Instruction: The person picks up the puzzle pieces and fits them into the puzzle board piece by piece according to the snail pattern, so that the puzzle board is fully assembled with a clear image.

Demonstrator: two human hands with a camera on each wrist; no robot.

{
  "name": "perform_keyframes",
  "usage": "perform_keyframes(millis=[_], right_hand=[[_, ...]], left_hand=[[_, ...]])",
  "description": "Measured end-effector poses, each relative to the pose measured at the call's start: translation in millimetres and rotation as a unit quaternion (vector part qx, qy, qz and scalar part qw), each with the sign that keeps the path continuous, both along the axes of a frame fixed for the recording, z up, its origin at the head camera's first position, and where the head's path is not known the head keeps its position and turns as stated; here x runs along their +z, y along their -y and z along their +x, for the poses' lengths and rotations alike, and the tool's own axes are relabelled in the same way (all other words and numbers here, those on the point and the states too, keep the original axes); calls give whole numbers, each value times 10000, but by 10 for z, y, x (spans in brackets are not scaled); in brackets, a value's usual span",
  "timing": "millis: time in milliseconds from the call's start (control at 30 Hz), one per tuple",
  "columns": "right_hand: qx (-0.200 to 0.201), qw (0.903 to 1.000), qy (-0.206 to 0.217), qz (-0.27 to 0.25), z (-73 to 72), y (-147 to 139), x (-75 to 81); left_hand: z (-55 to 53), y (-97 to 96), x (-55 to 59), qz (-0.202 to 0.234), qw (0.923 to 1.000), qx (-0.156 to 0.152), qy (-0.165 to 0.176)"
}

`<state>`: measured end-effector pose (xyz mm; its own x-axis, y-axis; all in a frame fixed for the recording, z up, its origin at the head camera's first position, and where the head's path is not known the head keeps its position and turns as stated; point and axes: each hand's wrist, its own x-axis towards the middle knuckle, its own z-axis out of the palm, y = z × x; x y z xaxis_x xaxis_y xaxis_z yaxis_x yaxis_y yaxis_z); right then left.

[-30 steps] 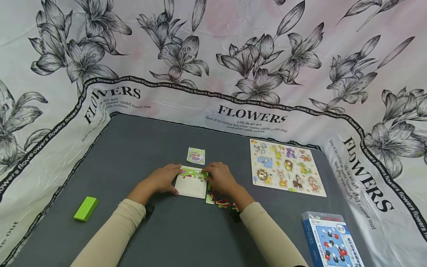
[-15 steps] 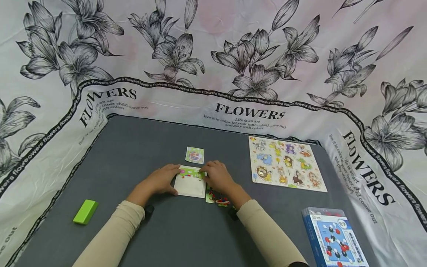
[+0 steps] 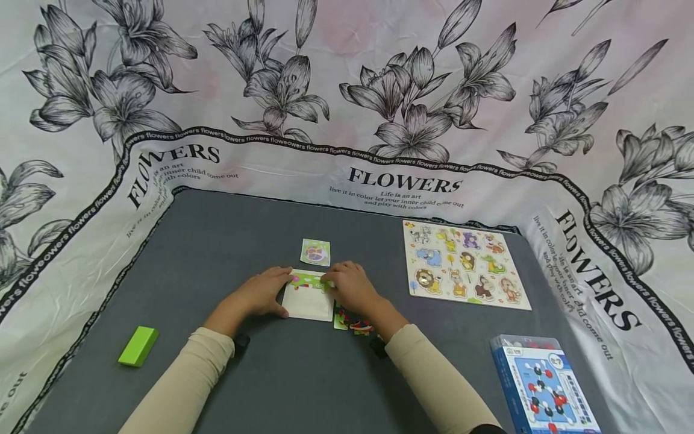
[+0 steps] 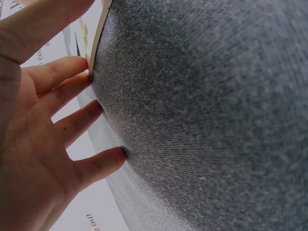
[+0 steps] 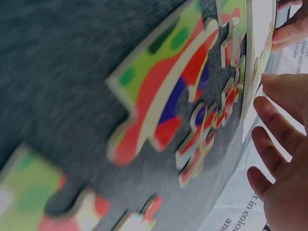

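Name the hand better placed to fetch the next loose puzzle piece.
Probably the right hand: the loose pieces lie close to it, off the right side of the white tray, while the left hand is at the tray's left edge.

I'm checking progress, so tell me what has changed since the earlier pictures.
The right hand has edged very slightly left over the puzzle tray; no grasp or release shows. The left hand stays at the tray's left edge; tray, green block and animal puzzle board stay put.
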<state>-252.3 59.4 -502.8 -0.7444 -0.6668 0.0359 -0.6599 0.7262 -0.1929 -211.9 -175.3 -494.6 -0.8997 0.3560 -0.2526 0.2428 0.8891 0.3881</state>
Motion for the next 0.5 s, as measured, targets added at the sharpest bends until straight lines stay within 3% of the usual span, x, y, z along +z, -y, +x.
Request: perform_keyframes(millis=[200, 500], right_hand=[[27, 9991, 230, -345, 79, -173, 59], [106, 9996, 176, -184, 186, -425, 39]], left_hand=[[15, -7, 3, 31, 10000, -36, 7], [14, 3, 23, 16, 10000, -48, -12]])
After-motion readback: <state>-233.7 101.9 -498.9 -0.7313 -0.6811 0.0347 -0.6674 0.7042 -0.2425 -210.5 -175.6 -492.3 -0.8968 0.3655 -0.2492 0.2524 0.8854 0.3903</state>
